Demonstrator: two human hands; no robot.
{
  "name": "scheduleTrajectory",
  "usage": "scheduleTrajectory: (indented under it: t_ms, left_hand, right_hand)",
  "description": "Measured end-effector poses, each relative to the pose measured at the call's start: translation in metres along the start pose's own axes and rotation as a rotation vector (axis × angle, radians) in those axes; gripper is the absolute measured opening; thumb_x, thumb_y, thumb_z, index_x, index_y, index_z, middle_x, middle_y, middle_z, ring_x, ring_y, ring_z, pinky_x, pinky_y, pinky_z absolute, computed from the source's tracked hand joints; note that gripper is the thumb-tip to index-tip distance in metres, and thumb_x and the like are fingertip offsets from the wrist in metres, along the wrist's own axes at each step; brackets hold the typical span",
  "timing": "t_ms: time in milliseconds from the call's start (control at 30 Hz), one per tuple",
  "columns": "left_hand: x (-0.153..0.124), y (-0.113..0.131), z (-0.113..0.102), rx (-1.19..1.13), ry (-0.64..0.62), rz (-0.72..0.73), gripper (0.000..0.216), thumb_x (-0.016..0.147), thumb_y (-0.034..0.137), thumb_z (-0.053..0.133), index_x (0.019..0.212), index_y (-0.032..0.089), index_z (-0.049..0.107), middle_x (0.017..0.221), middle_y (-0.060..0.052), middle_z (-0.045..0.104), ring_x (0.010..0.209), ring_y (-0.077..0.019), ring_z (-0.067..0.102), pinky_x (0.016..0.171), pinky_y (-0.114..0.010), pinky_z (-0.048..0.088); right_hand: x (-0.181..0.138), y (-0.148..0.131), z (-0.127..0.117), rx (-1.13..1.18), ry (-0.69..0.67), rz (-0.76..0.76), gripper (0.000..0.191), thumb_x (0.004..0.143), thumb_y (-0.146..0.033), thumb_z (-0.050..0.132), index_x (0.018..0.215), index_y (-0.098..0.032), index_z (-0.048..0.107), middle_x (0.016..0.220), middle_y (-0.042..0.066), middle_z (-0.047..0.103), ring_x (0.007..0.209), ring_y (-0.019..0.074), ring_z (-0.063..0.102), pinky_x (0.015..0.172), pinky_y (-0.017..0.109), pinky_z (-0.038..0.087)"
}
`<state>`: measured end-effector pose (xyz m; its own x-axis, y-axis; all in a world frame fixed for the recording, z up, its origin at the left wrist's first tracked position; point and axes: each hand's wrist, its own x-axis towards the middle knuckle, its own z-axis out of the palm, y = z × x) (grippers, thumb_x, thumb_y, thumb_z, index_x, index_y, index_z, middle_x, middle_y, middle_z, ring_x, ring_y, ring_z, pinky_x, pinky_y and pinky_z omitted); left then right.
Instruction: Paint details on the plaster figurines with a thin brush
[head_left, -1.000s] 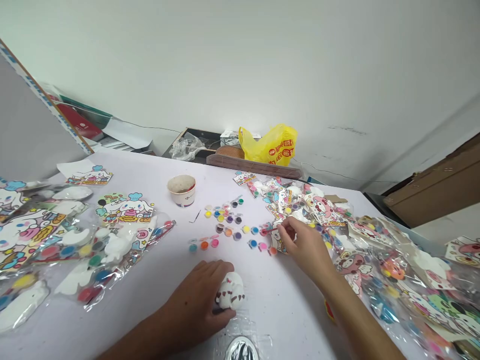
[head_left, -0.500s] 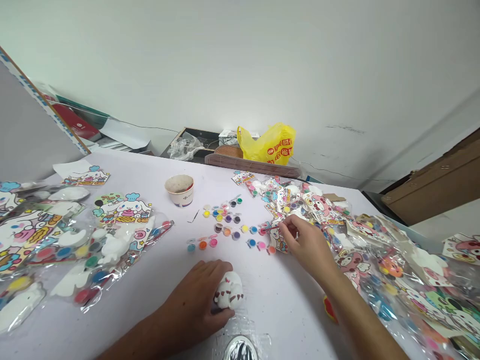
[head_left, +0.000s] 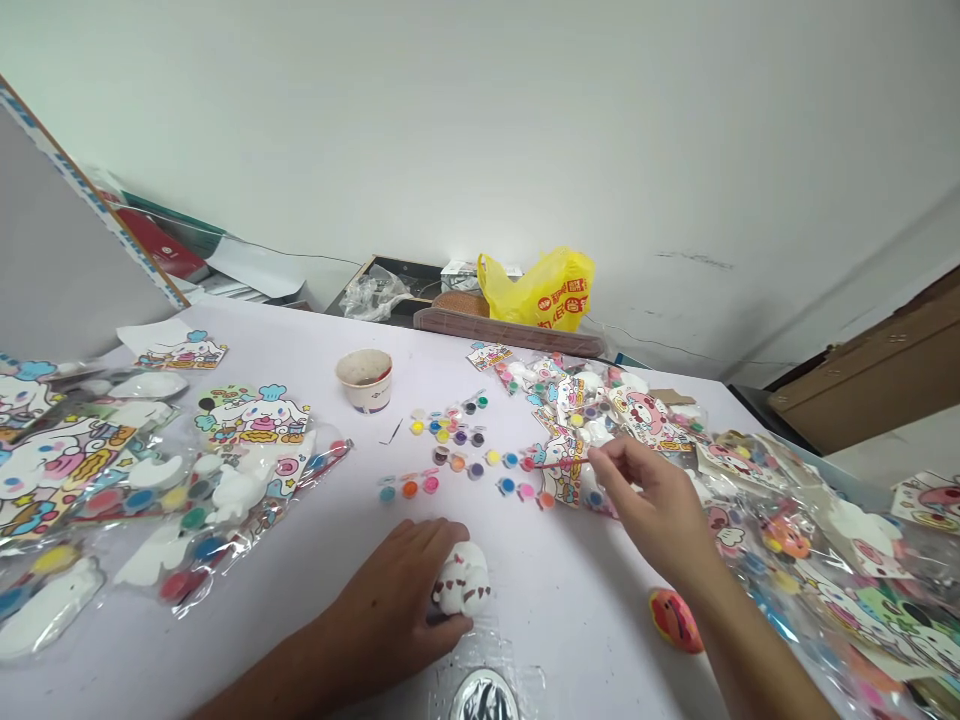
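Observation:
My left hand (head_left: 409, 590) is wrapped round a small white figurine (head_left: 463, 580) with brown and red painted marks, resting low on the table. Between the fingertips of my right hand (head_left: 645, 490) is a thin red paintbrush (head_left: 559, 463). Its tip points left and meets a small red paint pot (head_left: 527, 464); whether it dips inside is too small to tell. Around it stand more little paint pots, among them a blue one (head_left: 507, 486), an orange one (head_left: 409, 489) and a purple one (head_left: 476, 470). A red and yellow painted figurine (head_left: 676, 620) lies beside my right forearm.
A paper cup (head_left: 364, 380) with dark contents stands behind the pots, near a thin dark brush (head_left: 393, 430). Clear-bagged craft kits (head_left: 247, 480) cover the left; more bags (head_left: 652, 420) pile up on the right. A yellow plastic bag (head_left: 536, 290) sits beyond the table's far edge.
My right hand has shifted right and slightly down with the paintbrush, uncovering more of the red and yellow figurine. My left hand keeps its hold on the white figurine.

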<state>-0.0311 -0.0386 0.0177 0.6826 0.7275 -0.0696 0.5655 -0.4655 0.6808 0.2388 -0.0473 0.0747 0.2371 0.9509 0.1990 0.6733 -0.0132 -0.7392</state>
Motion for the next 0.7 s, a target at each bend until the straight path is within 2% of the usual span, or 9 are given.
scheduleTrajectory:
  t_ms: [67,133,267,467,700]
  left_hand:
    - [0.000,-0.001,0.001,0.006,0.007,0.006,0.046,0.072,0.018,0.064,0.114,0.024,0.047,0.111,-0.004,0.057,0.100,-0.0256,0.051,0.089,-0.039,0.039]
    - [0.000,-0.001,0.002,0.006,0.012,0.011,0.045,0.072,0.018,0.064,0.114,0.024,0.047,0.109,-0.003,0.058,0.098,-0.0251,0.051,0.088,-0.039,0.040]
    - [0.001,-0.001,0.002,0.019,0.020,0.018,0.048,0.073,0.020,0.066,0.116,0.025,0.047,0.110,-0.003,0.058,0.099,-0.0255,0.051,0.089,-0.039,0.039]
    - [0.002,0.000,0.000,0.055,-0.012,0.023,0.049,0.074,0.025,0.069,0.117,0.023,0.046,0.112,-0.005,0.059,0.100,-0.0263,0.053,0.090,-0.039,0.039]
    - [0.002,-0.001,0.000,0.058,-0.019,0.025,0.048,0.074,0.026,0.070,0.116,0.024,0.046,0.113,-0.005,0.059,0.101,-0.0269,0.053,0.089,-0.039,0.040]
  right_hand:
    - [-0.017,0.000,0.003,0.194,-0.031,0.044,0.030,0.092,-0.045,0.052,0.074,-0.022,0.054,0.061,-0.002,0.050,0.056,0.0145,0.046,0.053,0.025,0.038]
    - [-0.034,0.004,0.013,0.360,-0.126,0.093,0.029,0.092,-0.046,0.054,0.077,-0.021,0.057,0.064,-0.001,0.053,0.057,0.0147,0.049,0.055,0.025,0.041]
    - [-0.058,0.015,0.038,0.547,-0.210,0.212,0.030,0.092,-0.047,0.055,0.079,-0.021,0.059,0.069,0.000,0.056,0.058,0.0136,0.050,0.055,0.025,0.042]
    - [-0.063,0.020,0.058,0.620,-0.246,0.262,0.029,0.089,-0.048,0.060,0.081,-0.020,0.060,0.069,0.000,0.059,0.057,0.0129,0.050,0.055,0.024,0.040]
    - [-0.064,0.017,0.066,0.540,-0.250,0.245,0.033,0.090,-0.050,0.057,0.079,-0.020,0.059,0.066,0.000,0.056,0.059,0.0138,0.048,0.056,0.025,0.039]
